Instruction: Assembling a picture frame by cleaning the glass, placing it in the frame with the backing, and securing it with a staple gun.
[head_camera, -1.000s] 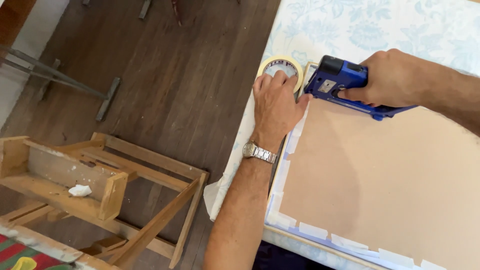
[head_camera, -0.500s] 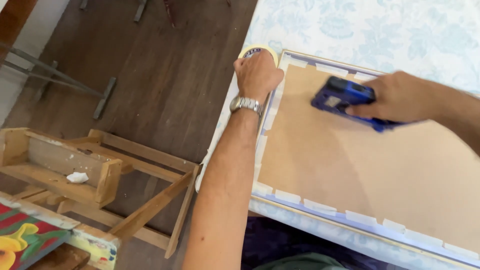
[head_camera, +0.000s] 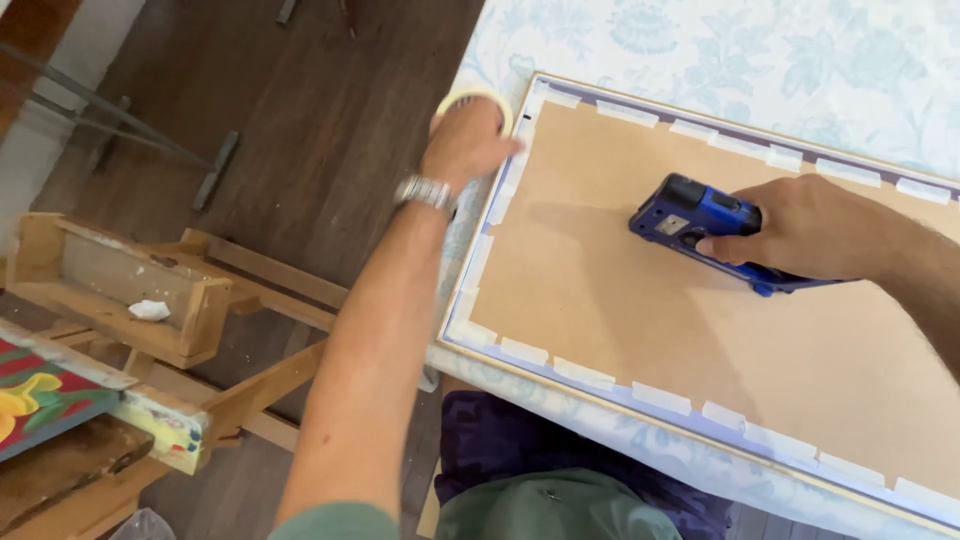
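Since a moment ago the right hand (head_camera: 810, 230) has carried the blue staple gun (head_camera: 700, 225) off the frame's corner and out over the brown backing board (head_camera: 700, 340), gripping it with fingers wrapped round its body. Beyond it, the left hand (head_camera: 468, 145) lies spread over the roll of masking tape (head_camera: 478, 100) at the frame's far corner, apparently to steady it. Short white tape strips (head_camera: 585, 373) edge the board on the floral-clothed worktop (head_camera: 800, 60).
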